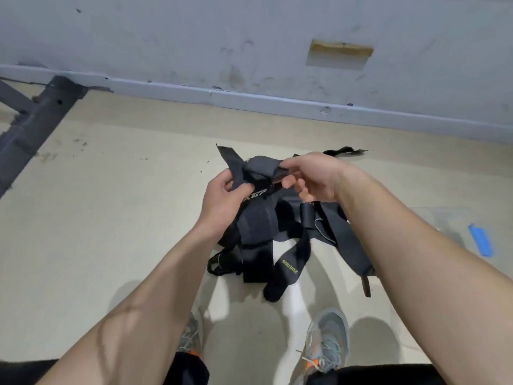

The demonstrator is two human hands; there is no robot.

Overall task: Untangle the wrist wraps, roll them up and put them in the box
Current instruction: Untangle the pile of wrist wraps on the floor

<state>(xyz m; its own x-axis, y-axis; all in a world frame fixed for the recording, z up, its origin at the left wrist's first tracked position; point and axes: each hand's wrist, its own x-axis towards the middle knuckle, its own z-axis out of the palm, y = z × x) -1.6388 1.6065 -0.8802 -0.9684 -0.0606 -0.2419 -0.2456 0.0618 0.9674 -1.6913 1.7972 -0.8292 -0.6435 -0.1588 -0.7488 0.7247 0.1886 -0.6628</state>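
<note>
Above the floor (111, 204), my left hand (222, 198) and right hand (313, 176) both pinch the knot (261, 169) in the wrist wraps (258, 226); I should loosen it gently, not yank

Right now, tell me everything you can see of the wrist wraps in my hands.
The wrist wraps are black fabric bands, tangled in one bundle. A greyish knot sits at the top, gripped by the left hand and pinched by the right hand. Loose ends hang below; one carries yellow lettering. Two ends stick out beyond the hands.
</note>
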